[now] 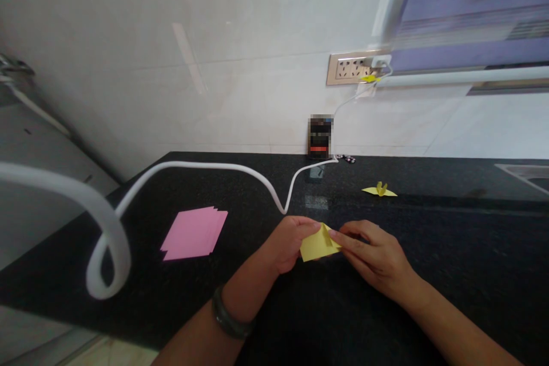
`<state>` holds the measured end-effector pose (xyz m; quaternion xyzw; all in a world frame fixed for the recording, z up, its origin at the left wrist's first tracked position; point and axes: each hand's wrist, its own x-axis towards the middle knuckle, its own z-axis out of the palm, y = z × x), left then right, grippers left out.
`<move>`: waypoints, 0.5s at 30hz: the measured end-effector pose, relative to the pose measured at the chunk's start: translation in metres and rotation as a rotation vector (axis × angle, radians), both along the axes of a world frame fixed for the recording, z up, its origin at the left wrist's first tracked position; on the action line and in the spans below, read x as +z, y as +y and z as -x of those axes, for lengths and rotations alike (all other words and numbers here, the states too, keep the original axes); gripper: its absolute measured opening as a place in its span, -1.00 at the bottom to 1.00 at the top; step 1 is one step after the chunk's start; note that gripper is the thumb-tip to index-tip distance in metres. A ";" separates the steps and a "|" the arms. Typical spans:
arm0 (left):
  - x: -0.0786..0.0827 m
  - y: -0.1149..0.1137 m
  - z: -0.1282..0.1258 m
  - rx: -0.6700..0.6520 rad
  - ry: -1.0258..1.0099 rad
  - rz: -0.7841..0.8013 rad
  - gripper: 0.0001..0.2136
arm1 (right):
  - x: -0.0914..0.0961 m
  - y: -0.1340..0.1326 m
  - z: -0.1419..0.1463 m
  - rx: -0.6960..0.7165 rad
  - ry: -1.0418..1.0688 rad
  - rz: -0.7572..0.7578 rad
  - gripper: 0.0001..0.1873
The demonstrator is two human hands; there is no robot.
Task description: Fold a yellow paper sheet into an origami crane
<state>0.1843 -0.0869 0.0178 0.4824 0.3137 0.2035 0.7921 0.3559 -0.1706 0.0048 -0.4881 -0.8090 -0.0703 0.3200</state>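
Observation:
Between my hands is a piece of yellow paper, folded, with a raised flap near its upper right part. My left hand pinches its left side, the thumb lying along the top edge. The fingers of my right hand close on the paper's right side, by the flap. Some fingertips are hidden behind the sheet. Farther back on the right, a folded yellow paper crane with spread wings rests on the dark countertop.
A stack of pink paper lies on the left. A thick white cable loops across the counter and close to the camera. A phone leans against the tiled wall. Above it is a socket panel with a plugged-in charger.

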 end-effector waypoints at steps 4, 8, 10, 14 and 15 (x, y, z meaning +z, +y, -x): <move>0.001 0.002 0.002 -0.021 -0.014 0.028 -0.78 | 0.004 0.000 -0.001 0.037 -0.048 0.034 -0.56; 0.000 0.004 0.002 -0.031 -0.015 0.033 -0.80 | 0.007 0.001 -0.002 0.077 -0.054 0.046 -0.59; 0.000 0.004 0.002 -0.032 -0.022 0.040 -0.81 | 0.008 0.001 -0.002 0.091 -0.059 0.047 -0.60; 0.001 0.005 0.002 -0.026 -0.035 0.045 -0.83 | 0.010 0.001 0.002 0.090 -0.065 0.075 -0.61; 0.001 0.005 0.002 -0.021 -0.032 0.042 -0.83 | 0.011 0.002 0.002 0.090 -0.064 0.085 -0.60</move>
